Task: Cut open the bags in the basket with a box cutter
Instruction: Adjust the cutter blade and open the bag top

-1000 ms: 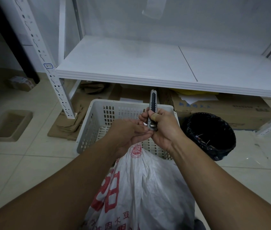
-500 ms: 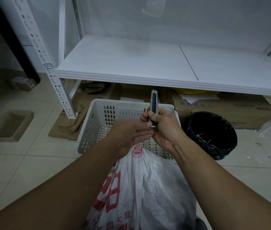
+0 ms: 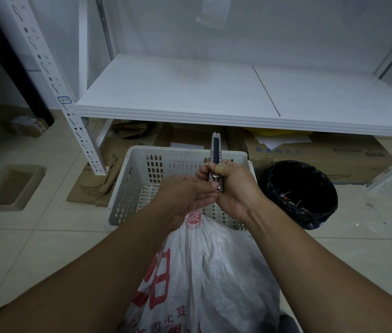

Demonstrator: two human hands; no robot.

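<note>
Mid-frame, your right hand point(image 3: 237, 188) grips the box cutter point(image 3: 215, 150), left hand point(image 3: 183, 198) pinching its base; tiled floor point(image 3: 34, 248), white shelf point(image 3: 178, 92) above.

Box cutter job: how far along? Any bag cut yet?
Done: nothing visible; the white plastic bag with red print shows no cut on the side in view. In hand: the right hand grips the grey box cutter upright over the white slotted plastic basket, and the left hand pinches its lower end; whether the blade is out I cannot tell. Left: all the cutting.
</note>
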